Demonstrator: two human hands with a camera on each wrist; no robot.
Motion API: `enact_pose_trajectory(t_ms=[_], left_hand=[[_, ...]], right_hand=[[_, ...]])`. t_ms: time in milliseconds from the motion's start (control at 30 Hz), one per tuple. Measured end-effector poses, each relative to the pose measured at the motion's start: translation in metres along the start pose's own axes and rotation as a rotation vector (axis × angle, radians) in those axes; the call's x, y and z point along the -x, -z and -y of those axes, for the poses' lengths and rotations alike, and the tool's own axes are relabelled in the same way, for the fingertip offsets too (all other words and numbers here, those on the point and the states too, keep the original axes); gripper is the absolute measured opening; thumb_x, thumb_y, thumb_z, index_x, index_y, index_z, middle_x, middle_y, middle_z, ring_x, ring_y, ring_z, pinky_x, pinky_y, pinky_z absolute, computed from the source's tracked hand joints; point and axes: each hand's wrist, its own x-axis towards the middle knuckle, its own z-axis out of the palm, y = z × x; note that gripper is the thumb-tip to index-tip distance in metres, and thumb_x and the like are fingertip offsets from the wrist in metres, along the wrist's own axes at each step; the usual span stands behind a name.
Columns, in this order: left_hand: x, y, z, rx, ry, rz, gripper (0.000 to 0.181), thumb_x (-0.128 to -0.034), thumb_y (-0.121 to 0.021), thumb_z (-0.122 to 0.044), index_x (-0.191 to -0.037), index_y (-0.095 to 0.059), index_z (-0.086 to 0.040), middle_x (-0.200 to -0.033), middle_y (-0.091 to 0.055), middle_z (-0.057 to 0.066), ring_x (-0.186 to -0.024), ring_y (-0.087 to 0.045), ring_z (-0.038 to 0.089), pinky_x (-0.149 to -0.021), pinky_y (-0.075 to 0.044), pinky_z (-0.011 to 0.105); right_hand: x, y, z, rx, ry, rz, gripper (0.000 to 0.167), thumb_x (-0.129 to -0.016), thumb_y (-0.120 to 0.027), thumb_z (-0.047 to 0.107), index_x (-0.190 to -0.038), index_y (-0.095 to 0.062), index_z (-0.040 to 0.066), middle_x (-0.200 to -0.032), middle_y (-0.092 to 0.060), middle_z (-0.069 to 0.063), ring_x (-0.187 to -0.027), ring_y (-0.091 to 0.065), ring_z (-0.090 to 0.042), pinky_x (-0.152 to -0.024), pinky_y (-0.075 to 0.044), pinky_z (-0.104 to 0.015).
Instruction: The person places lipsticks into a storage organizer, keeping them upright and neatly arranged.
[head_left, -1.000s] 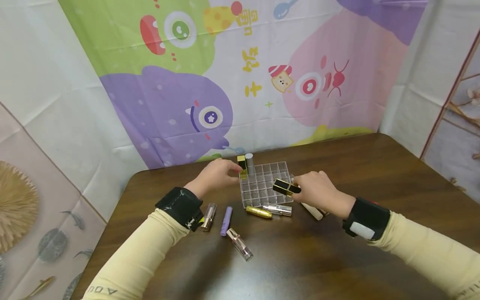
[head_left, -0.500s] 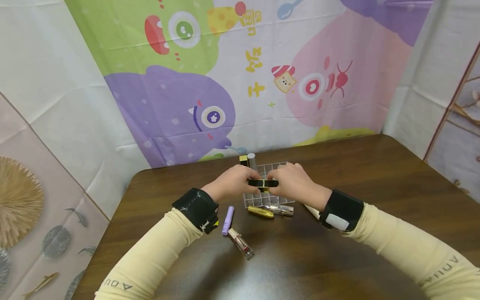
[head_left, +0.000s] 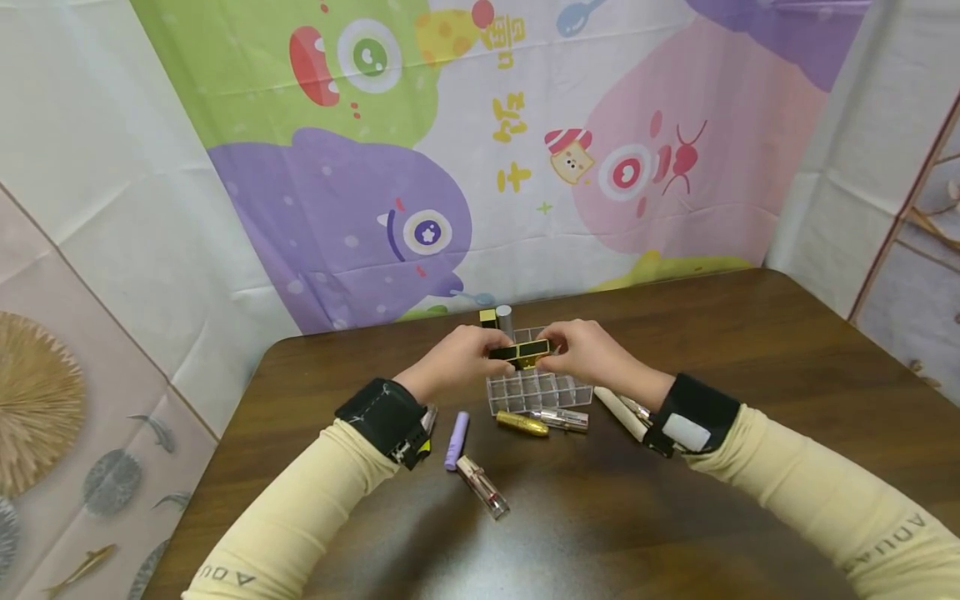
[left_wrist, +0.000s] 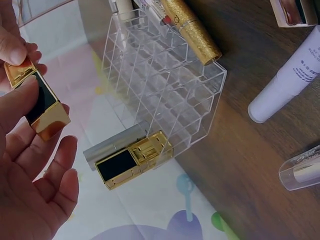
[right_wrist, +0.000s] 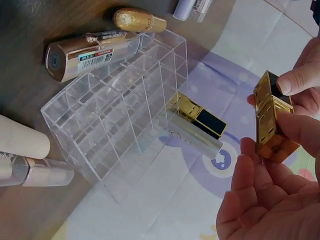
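Black-and-gold rectangular lipstick tube [head_left: 519, 353] sits crosswise above clear plastic compartment rack [head_left: 540, 392], long axis running hand to hand; left hand [head_left: 461, 360] pinches one end, right hand [head_left: 592, 357] the other.

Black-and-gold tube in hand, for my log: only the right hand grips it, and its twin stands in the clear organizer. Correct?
Wrong on hands: the head view shows the left hand and right hand both gripping the black-and-gold tube; its twin stands in the clear organizer.

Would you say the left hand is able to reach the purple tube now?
Probably yes, once free: nothing covers the purple tube, but the left hand grips a black-and-gold lipstick.
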Motion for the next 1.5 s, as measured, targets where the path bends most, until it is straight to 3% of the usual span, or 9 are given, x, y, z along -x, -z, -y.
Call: enact_pose_trajectory(t_ms=[100, 300, 600, 1067, 1333, 1500], left_hand=[[0.001, 0.0, 0.001, 0.015, 0.001, 0.011, 0.015, -0.0834, -0.067, -0.019, -0.096, -0.064, -0.011, -0.079, -0.061, -0.002, -0.072, -0.05, 0.012, -0.068, -0.039, 0.027], [0.001, -0.001, 0.001, -0.003, -0.006, 0.041, 0.019, -0.0837, -0.066, -0.018, -0.098, -0.058, -0.009, -0.087, -0.062, -0.001, -0.077, -0.051, 0.012, -0.072, -0.041, 0.027], [-0.001, -0.003, 0.0, 0.018, 0.047, 0.08, 0.029, -0.0793, -0.071, -0.017, -0.101, -0.054, -0.01, -0.094, -0.062, 0.002, -0.081, -0.053, 0.013, -0.075, -0.043, 0.027], [0.002, 0.002, -0.004, 0.03, 0.054, 0.122, 0.026, -0.0818, -0.069, -0.021, -0.1, -0.052, -0.012, -0.091, -0.06, 0.0, -0.077, -0.052, 0.013, -0.069, -0.042, 0.026], [-0.002, 0.008, -0.004, -0.07, -0.027, 0.019, 0.021, -0.0819, -0.068, -0.025, -0.089, -0.055, -0.011, -0.074, -0.053, -0.001, -0.066, -0.046, 0.012, -0.061, -0.036, 0.025], [-0.008, 0.013, -0.004, -0.148, -0.024, -0.074, 0.024, -0.0787, -0.072, -0.025, -0.077, -0.054, -0.009, -0.071, -0.047, 0.001, -0.065, -0.044, 0.014, -0.059, -0.034, 0.025]], right_hand=[[0.001, 0.001, -0.001, -0.062, -0.01, 0.016, 0.022, -0.08, -0.068, 0.012, -0.099, -0.064, 0.0, -0.079, -0.064, -0.007, -0.064, -0.053, -0.013, -0.053, -0.04, -0.025], [0.002, -0.001, -0.003, -0.075, 0.018, 0.023, 0.021, -0.08, -0.068, 0.008, -0.099, -0.061, 0.0, -0.075, -0.059, -0.005, -0.063, -0.048, -0.014, -0.056, -0.039, -0.025], [0.003, -0.004, -0.004, -0.082, 0.042, 0.016, 0.02, -0.078, -0.068, 0.004, -0.095, -0.057, 0.003, -0.073, -0.052, -0.005, -0.059, -0.046, -0.014, -0.055, -0.039, -0.026], [0.004, -0.006, -0.007, -0.071, 0.027, 0.032, 0.022, -0.077, -0.067, 0.001, -0.096, -0.055, 0.003, -0.073, -0.051, -0.006, -0.06, -0.045, -0.014, -0.056, -0.037, -0.026], [0.005, -0.008, -0.012, -0.077, -0.015, 0.069, 0.024, -0.079, -0.067, 0.005, -0.101, -0.058, -0.001, -0.07, -0.055, -0.003, -0.059, -0.045, -0.012, -0.057, -0.037, -0.026], [0.007, -0.008, -0.014, -0.062, -0.022, 0.061, 0.023, -0.08, -0.065, 0.006, -0.101, -0.06, -0.001, -0.071, -0.056, -0.002, -0.061, -0.047, -0.011, -0.06, -0.039, -0.025]])
